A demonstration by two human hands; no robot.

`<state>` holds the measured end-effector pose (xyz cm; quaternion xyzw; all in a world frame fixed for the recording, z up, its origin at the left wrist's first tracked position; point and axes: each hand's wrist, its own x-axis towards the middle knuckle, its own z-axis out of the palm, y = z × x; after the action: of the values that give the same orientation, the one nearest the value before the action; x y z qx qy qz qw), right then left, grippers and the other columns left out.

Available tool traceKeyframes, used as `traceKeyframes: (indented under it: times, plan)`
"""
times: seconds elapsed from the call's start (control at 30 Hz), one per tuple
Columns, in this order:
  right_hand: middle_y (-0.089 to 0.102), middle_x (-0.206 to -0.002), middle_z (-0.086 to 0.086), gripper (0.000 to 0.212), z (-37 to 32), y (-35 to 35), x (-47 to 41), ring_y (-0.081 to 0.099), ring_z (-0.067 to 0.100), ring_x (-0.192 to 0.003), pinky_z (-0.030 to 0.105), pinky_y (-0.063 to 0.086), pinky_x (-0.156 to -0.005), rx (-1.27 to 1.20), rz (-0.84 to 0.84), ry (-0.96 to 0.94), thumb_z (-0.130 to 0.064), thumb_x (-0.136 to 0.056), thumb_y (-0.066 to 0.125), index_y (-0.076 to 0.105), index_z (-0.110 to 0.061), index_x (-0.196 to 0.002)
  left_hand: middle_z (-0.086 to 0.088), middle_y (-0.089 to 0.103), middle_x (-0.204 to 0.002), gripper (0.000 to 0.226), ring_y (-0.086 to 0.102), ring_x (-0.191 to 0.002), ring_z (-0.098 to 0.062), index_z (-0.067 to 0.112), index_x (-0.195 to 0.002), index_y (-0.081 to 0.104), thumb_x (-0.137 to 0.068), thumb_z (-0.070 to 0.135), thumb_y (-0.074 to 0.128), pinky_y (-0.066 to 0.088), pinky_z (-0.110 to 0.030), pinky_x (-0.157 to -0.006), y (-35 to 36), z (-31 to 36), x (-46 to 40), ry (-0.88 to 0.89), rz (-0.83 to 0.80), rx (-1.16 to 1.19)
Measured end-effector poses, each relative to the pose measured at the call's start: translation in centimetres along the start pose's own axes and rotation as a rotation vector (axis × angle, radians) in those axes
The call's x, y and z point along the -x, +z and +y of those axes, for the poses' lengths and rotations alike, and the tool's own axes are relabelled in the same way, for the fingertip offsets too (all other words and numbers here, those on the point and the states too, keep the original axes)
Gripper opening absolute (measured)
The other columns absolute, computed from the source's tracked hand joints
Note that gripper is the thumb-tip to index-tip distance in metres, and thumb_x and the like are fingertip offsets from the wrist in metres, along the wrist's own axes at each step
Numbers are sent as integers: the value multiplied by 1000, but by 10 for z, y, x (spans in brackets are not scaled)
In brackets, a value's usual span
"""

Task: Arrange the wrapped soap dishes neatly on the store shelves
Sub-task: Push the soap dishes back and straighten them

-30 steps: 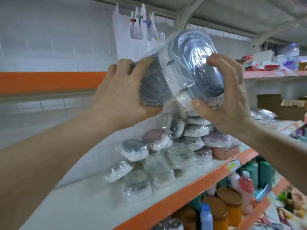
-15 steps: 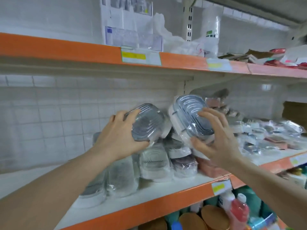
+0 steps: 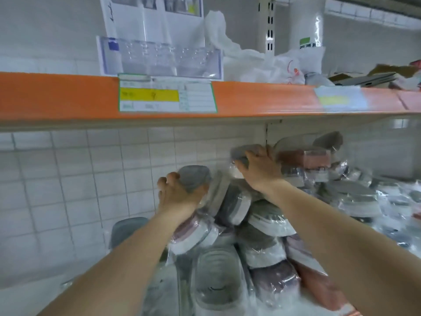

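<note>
A heap of plastic-wrapped soap dishes (image 3: pixel 262 226), grey, white and pink, fills the white shelf (image 3: pixel 27 299) below an orange-edged shelf. My left hand (image 3: pixel 180 195) grips a grey wrapped soap dish (image 3: pixel 193 177) on the left top of the heap, close to the tiled back wall. My right hand (image 3: pixel 259 167) reaches further in and grips another grey wrapped dish (image 3: pixel 243 152) on top of the heap, by the upright post. More wrapped dishes (image 3: pixel 355 195) spread out to the right.
The orange shelf edge (image 3: pixel 262 99) above carries price labels (image 3: pixel 166 94) and hangs low over the heap. On that upper shelf stand a clear packaged item (image 3: pixel 159 55), white plastic bags (image 3: pixel 268 62) and flat boxes (image 3: pixel 369 77). White tiles (image 3: pixel 68 183) back the shelf.
Both hands have moved deeper into the shelf and apart, carrying a dish each onto the top of the heap. The view has come closer and lower under the orange shelf.
</note>
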<state>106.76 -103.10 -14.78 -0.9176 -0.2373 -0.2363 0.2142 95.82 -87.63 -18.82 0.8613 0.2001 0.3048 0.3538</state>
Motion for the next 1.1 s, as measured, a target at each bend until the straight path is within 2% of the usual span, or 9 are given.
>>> traceKeyframes:
  times: [0.1,0.17,0.27,0.4,0.5,0.67,0.77,0.93,1.1]
  plan:
    - [7,-156,6,52,4,15,-5,1,33,-144,53,14,-114,118,-106,15,-41,-100,26,15,-25,-148,-6,30,-133,71,36,-125,-25,12,-138,24,-84,40,60,34,-37,-104,3,-13,-2,90,-111,-95]
    - [0,-157,5,54,6,18,-3,-1,34,-144,54,11,-114,192,-126,9,-41,-100,27,9,-26,-149,-7,32,-138,70,31,-128,-26,16,-141,24,-86,49,53,31,-40,-106,2,-23,-4,102,-142,-253]
    - [-6,-158,5,57,7,14,-1,-6,32,-145,56,6,-113,219,-115,28,-40,-99,30,8,-26,-149,-4,17,-153,86,21,-140,-26,26,-149,8,-82,67,43,25,-46,-111,-5,-25,-5,46,-194,-357]
    - [1,-158,2,58,3,8,16,-4,28,-145,52,8,-114,167,-97,-20,-38,-98,36,12,-23,-149,-4,15,-154,89,29,-137,-28,26,-150,2,-83,64,46,29,-47,-109,-15,-21,4,39,-182,-279]
    - [17,-155,3,55,-8,3,37,7,26,-144,44,13,-116,90,-76,-137,-32,-96,43,24,-20,-146,-6,18,-154,85,31,-135,-29,25,-150,6,-84,62,46,31,-43,-109,-26,-20,17,57,-157,-304]
    - [32,-149,7,55,-44,-1,75,25,26,-138,44,30,-110,-26,-176,-271,-29,-94,48,30,-18,-145,-9,21,-152,103,31,-136,-27,23,-149,18,-67,84,36,30,-38,-108,-58,-26,59,-3,-297,-348]
    - [35,-147,8,55,-70,3,97,33,27,-133,43,32,-108,-23,-234,-312,-31,-93,48,31,-20,-144,-9,12,-155,80,26,-139,-27,23,-150,6,-89,59,44,28,-37,-111,-82,-45,90,-40,-252,-351]
    - [38,-145,10,56,-131,3,124,35,27,-133,41,34,-107,-76,-345,-487,-32,-92,51,33,-19,-143,-3,13,-155,75,25,-140,-22,23,-150,7,-92,51,45,25,-35,-112,-151,-57,137,-33,-105,-459]
    - [36,-147,5,55,-203,-24,155,35,22,-133,29,30,-105,-183,-335,-686,-31,-94,50,31,-20,-144,-2,19,-153,70,28,-137,-21,22,-149,14,-92,42,50,28,-33,-108,-224,-45,167,12,101,-558]
